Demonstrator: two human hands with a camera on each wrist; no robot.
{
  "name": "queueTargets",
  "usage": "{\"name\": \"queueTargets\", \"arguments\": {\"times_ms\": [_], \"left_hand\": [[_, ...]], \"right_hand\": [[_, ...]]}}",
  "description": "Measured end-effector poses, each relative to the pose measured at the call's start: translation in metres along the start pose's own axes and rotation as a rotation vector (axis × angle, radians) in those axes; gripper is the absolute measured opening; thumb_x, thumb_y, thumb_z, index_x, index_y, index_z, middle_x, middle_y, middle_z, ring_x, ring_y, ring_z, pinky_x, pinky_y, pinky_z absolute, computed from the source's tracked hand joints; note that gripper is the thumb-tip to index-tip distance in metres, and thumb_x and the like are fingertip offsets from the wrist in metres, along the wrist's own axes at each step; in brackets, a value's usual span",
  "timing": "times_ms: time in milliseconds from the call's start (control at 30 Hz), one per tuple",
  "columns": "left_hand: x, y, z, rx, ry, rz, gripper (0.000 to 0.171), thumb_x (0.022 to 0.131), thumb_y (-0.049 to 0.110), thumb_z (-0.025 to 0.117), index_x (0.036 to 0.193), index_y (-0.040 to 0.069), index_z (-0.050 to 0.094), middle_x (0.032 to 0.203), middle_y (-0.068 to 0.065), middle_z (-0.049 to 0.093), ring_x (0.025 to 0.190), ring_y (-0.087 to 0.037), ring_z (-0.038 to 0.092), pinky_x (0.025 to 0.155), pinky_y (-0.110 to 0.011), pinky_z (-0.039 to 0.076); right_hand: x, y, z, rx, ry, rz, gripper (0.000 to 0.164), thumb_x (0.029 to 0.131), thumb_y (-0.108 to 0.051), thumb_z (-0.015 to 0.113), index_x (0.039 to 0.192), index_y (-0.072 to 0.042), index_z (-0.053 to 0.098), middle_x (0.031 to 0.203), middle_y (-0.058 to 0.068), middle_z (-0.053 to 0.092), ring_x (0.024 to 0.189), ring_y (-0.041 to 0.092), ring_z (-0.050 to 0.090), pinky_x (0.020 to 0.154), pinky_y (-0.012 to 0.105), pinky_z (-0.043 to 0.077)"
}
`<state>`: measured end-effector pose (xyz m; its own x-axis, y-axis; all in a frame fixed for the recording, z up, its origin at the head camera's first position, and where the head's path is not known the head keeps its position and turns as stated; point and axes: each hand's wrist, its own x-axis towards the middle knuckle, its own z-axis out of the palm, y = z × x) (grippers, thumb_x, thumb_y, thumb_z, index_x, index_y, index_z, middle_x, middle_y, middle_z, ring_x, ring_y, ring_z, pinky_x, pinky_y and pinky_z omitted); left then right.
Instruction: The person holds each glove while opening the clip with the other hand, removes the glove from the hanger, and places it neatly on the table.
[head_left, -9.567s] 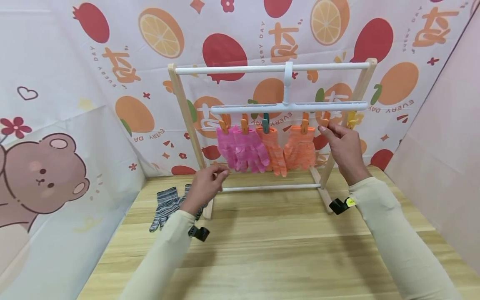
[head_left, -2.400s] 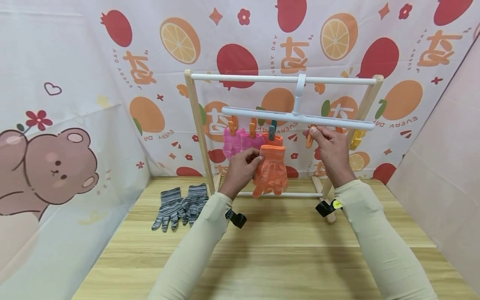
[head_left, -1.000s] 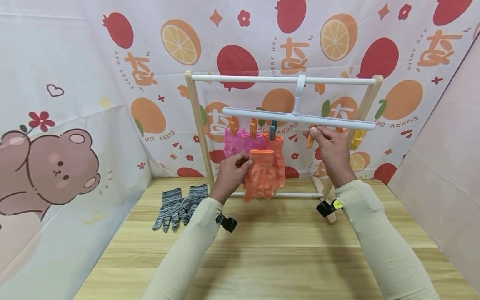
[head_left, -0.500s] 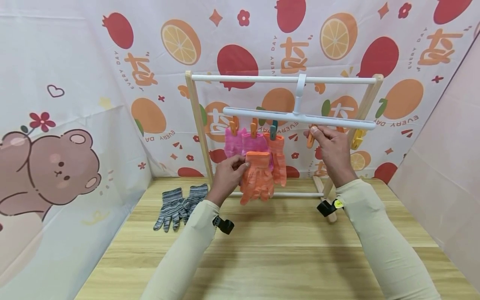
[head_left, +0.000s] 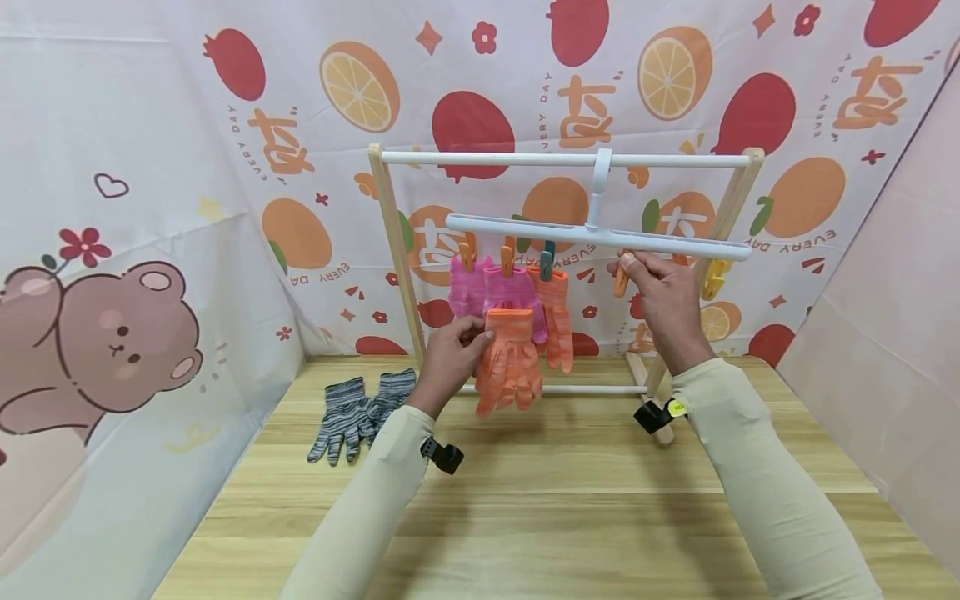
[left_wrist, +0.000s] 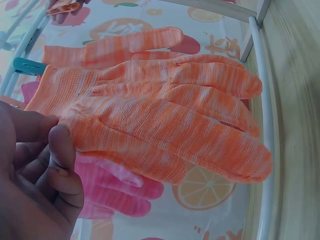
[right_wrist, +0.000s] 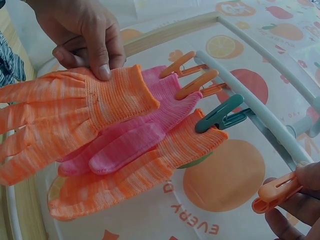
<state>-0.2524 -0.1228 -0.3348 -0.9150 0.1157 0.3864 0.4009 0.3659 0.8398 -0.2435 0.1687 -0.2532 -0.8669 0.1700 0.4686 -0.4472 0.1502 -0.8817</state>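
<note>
Pinching an orange glove [head_left: 512, 367] at the side of its cuff, the person's left hand [head_left: 450, 357] holds it upright, fingers down, in front of two pink gloves [head_left: 512, 285] and above the wooden surface [head_left: 562, 525], as I follow from a distance. I see that grip closed to the thickness of the knit, thumb against fingertips. The right hand [head_left: 670, 308] has an orange clip [head_left: 621, 279] between thumb and fingers just below the pale blue hanger [head_left: 667, 242], its grip narrowed to the clip's width; I cannot tell whether the clip's own jaws are parted. On my right wrist feed, two orange clips [right_wrist: 187, 82] hold the pink gloves by their cuffs, and a teal clip [right_wrist: 220, 114] holds a second orange glove [right_wrist: 135, 172] beside them. The hanger hooks over the white top rod [head_left: 487, 157] of a wooden rack [head_left: 390, 208], and near its right end I pick out a yellow clip [head_left: 715, 279]. Two gray striped gloves [head_left: 345, 417] lie on the surface left of the rack, partly overlapping.
</note>
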Motion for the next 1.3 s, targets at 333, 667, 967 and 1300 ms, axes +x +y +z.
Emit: {"name": "queueTargets", "arguments": {"times_ms": [333, 667, 967, 1300], "left_hand": [[-0.003, -0.006, -0.005, -0.001, 0.009, -0.046, 0.015, 0.101, 0.020, 0.067, 0.108, 0.008, 0.072, 0.086, -0.008, 0.067, 0.063, -0.020, 0.059, 0.053, -0.034, 0.055], [-0.006, -0.011, -0.008, 0.014, 0.008, -0.052, 0.013, 0.101, 0.020, 0.066, 0.107, 0.009, 0.072, 0.087, -0.007, 0.069, 0.062, -0.021, 0.061, 0.051, -0.035, 0.055], [-0.011, -0.014, -0.010, 0.008, -0.009, -0.092, 0.017, 0.102, 0.019, 0.065, 0.112, 0.006, 0.071, 0.088, -0.008, 0.069, 0.059, -0.024, 0.059, 0.054, -0.041, 0.056], [-0.014, -0.017, -0.012, 0.015, 0.014, -0.111, 0.019, 0.101, 0.019, 0.066, 0.113, 0.005, 0.072, 0.091, -0.010, 0.069, 0.061, -0.025, 0.060, 0.056, -0.043, 0.056]], "right_hand": [[0.000, -0.001, 0.000, -0.015, 0.003, 0.014, 0.035, 0.100, -0.032, 0.065, 0.120, -0.005, 0.075, 0.109, 0.015, 0.072, 0.111, 0.017, 0.057, 0.095, 0.035, 0.041], [-0.001, -0.001, 0.001, -0.021, 0.009, 0.008, 0.035, 0.100, -0.032, 0.065, 0.118, -0.004, 0.075, 0.109, 0.017, 0.071, 0.109, 0.016, 0.055, 0.093, 0.034, 0.041], [-0.001, -0.002, 0.000, -0.030, 0.012, 0.008, 0.035, 0.100, -0.033, 0.065, 0.119, -0.005, 0.075, 0.108, 0.014, 0.074, 0.108, 0.016, 0.054, 0.092, 0.034, 0.040], [-0.002, -0.003, 0.000, -0.038, 0.011, 0.011, 0.034, 0.100, -0.033, 0.066, 0.119, -0.006, 0.076, 0.107, 0.013, 0.074, 0.107, 0.016, 0.052, 0.090, 0.035, 0.039]]}}
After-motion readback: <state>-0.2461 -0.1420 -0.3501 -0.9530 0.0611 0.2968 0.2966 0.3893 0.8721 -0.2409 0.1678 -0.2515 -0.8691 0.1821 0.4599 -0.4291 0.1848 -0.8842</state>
